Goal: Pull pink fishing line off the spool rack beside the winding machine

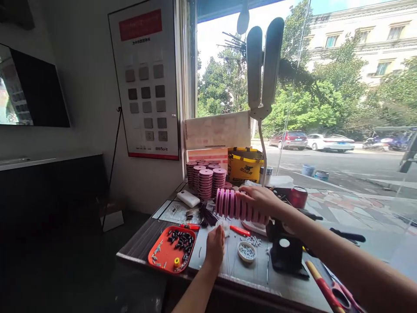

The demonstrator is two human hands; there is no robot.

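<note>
My right hand (259, 199) reaches across from the right and lies over a horizontal row of pink spools (224, 203), its fingers curled onto them. The row's right end meets a black stand (288, 250) on the worktop. Lower down, my left hand (215, 247) is closed just above a grey board, fingers pressed together. Something small and clear shows at its fingertips, too faint to name. Right of it stand a small white dish (246, 252) of grey beads and a red-handled tool (240, 230). A bundle of dark thin strands (208, 215) lies behind my left hand.
A red tray (156, 248) of black and metal pieces sits at the left edge. Stacked pink spools (206, 182), a yellow bag (245, 169), a white box (188, 198) and a lamp (262, 143) stand behind. Scissors (342, 298) and a dark red can (298, 198) lie right.
</note>
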